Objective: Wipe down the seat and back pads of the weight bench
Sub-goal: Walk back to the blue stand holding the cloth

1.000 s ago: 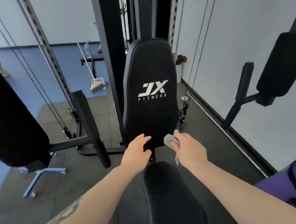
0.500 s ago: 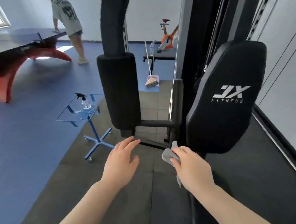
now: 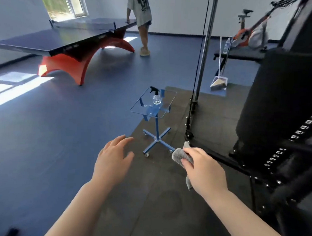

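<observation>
My right hand (image 3: pixel 202 168) grips a small grey cloth (image 3: pixel 181 155), bunched between thumb and fingers, over the dark rubber floor. My left hand (image 3: pixel 114 160) hovers beside it with fingers spread and holds nothing. A clear spray bottle (image 3: pixel 156 96) with a black trigger head stands on a small glass-topped blue stand (image 3: pixel 169 98) ahead of both hands. The bench's seat and back pads are out of view; only a black roller pad (image 3: pixel 278 95) of the machine shows at the right.
The weight machine's frame and numbered weight stack (image 3: pixel 288 146) fill the right side, with a steel post and cable (image 3: pixel 204 47). A broom and dustpan (image 3: pixel 219 81) lean behind. A table-tennis table (image 3: pixel 59 39) and a person (image 3: pixel 140 18) stand at the back on blue floor.
The view has swung left, away from the bench's back pad to the open floor and the spray-bottle stand. My left hand left the pad; the right hand still holds the cloth.
</observation>
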A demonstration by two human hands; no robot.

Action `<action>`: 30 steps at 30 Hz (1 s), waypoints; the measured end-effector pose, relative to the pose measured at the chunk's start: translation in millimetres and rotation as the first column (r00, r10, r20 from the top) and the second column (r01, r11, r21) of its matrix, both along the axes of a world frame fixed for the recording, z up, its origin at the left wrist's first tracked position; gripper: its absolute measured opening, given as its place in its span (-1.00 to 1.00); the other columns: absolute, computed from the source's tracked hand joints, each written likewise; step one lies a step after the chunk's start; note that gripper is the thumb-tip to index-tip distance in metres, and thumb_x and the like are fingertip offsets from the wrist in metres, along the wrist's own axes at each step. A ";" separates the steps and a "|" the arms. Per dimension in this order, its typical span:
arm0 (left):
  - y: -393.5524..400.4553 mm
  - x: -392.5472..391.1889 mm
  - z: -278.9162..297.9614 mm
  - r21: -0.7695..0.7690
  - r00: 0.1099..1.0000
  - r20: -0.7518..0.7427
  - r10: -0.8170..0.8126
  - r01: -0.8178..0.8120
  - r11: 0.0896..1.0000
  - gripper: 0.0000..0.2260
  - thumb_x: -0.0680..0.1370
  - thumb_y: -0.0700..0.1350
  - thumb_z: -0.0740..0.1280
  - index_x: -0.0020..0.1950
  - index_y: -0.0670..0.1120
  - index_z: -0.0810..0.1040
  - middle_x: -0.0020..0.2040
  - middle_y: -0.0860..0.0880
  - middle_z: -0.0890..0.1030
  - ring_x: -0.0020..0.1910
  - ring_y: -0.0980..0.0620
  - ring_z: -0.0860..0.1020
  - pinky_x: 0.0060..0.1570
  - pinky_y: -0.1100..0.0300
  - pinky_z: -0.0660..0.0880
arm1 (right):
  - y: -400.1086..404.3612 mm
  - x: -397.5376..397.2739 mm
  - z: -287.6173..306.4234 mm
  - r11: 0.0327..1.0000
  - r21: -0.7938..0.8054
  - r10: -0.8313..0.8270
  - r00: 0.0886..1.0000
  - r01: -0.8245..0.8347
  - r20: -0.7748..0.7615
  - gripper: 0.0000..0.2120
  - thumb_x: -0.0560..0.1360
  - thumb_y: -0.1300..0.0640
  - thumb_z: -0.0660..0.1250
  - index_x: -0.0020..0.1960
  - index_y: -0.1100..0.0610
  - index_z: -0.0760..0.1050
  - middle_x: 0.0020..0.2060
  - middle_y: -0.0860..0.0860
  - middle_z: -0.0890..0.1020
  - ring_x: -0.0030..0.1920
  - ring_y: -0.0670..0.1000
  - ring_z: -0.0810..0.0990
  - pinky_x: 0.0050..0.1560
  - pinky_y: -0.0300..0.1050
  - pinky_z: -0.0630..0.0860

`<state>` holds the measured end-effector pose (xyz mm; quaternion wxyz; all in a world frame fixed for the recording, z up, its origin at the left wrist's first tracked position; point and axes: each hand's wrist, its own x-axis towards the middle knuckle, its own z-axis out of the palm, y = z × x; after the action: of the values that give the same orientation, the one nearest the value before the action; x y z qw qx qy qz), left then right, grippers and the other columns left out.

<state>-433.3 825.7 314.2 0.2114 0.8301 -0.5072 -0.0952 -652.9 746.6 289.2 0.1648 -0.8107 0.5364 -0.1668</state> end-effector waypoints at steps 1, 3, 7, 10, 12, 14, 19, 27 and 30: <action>2.3 14.2 -1.9 0.006 1.000 -0.003 0.009 -0.009 1.000 -0.61 0.56 -0.05 0.23 0.39 0.12 0.38 0.46 0.10 0.33 0.44 0.00 0.26 0.40 0.04 0.17 | -2.8 13.3 0.2 1.000 0.004 -0.010 1.000 0.010 0.015 -0.69 0.59 -0.04 0.18 0.33 -0.14 0.39 0.18 -0.19 0.50 0.11 -0.05 0.52 -0.17 -0.14 0.40; 3.9 36.4 -3.2 0.015 1.000 -0.018 0.019 -0.019 1.000 -0.62 0.56 -0.07 0.24 0.38 0.11 0.40 0.45 0.09 0.34 0.43 -0.01 0.27 0.40 0.04 0.18 | -8.0 33.7 1.5 0.999 0.015 -0.032 0.999 0.032 0.023 -0.70 0.59 -0.03 0.19 0.32 -0.11 0.41 0.17 -0.16 0.52 0.09 -0.03 0.53 -0.16 -0.13 0.42; -5.1 63.3 -9.3 0.019 0.998 -0.057 0.013 -0.012 1.000 -0.62 0.55 -0.08 0.24 0.37 0.12 0.42 0.45 0.10 0.35 0.43 0.01 0.27 0.41 0.04 0.18 | -20.9 54.3 3.5 0.997 0.033 -0.076 0.997 0.076 0.003 -0.70 0.59 -0.02 0.19 0.32 -0.08 0.42 0.17 -0.12 0.53 0.09 0.01 0.54 -0.16 -0.11 0.43; -27.8 74.4 -14.8 -0.002 0.996 -0.092 0.001 -0.002 1.000 -0.62 0.55 -0.10 0.23 0.37 0.11 0.43 0.44 0.10 0.35 0.42 0.02 0.27 0.39 0.05 0.19 | -39.7 63.5 1.8 0.993 0.035 -0.114 0.993 0.115 -0.011 -0.70 0.59 -0.02 0.20 0.31 -0.08 0.43 0.19 -0.13 0.52 0.09 0.03 0.54 -0.16 -0.10 0.41; -46.5 77.5 -16.9 -0.010 0.994 -0.105 -0.015 0.014 1.000 -0.63 0.56 -0.10 0.23 0.37 0.10 0.43 0.44 0.11 0.35 0.42 0.03 0.28 0.37 0.07 0.20 | -53.6 67.0 -0.5 0.990 0.036 -0.133 0.991 0.134 -0.020 -0.70 0.58 -0.02 0.20 0.31 -0.08 0.44 0.23 -0.15 0.51 0.10 0.02 0.54 -0.13 -0.10 0.44; -66.4 81.0 -18.1 0.002 0.993 -0.111 -0.037 0.037 0.999 -0.62 0.56 -0.10 0.21 0.38 0.10 0.42 0.45 0.11 0.34 0.42 0.04 0.27 0.37 0.09 0.20 | -70.5 71.5 -3.9 0.986 0.047 -0.161 0.987 0.162 -0.026 -0.70 0.58 -0.02 0.21 0.30 -0.08 0.44 0.24 -0.16 0.51 0.11 0.02 0.54 -0.14 -0.10 0.42; -124.1 109.4 -19.1 0.015 0.994 -0.095 -0.057 0.058 0.998 -0.62 0.56 -0.10 0.21 0.39 0.09 0.40 0.46 0.09 0.33 0.44 0.02 0.25 0.39 0.08 0.16 | -129.1 103.0 -14.7 0.981 0.054 -0.185 0.983 0.184 0.007 -0.71 0.58 0.00 0.21 0.29 -0.05 0.46 0.21 -0.13 0.53 0.07 0.03 0.54 -0.19 -0.13 0.35; -225.4 144.8 -13.1 0.001 0.990 -0.094 -0.103 0.103 0.995 -0.63 0.57 -0.12 0.21 0.37 0.10 0.41 0.45 0.08 0.35 0.42 0.00 0.27 0.39 0.03 0.21 | -209.9 141.5 -17.1 0.975 0.087 -0.201 0.979 0.203 -0.028 -0.69 0.58 -0.01 0.21 0.31 -0.06 0.42 0.20 -0.14 0.52 0.06 0.03 0.55 -0.15 -0.10 0.46; -251.1 155.9 -15.2 0.022 0.983 -0.116 -0.141 0.144 0.989 -0.62 0.57 -0.13 0.20 0.37 0.10 0.41 0.44 0.10 0.35 0.42 0.01 0.27 0.39 0.05 0.19 | -232.5 155.3 -16.2 0.966 0.107 -0.231 0.971 0.236 -0.059 -0.70 0.58 -0.01 0.21 0.31 -0.07 0.42 0.16 -0.14 0.53 0.03 0.02 0.55 -0.19 -0.11 0.41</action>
<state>-277.4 574.6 299.0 0.2200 0.7879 -0.5510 -0.1650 -497.6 514.0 273.0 0.1776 -0.7347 0.6405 -0.1358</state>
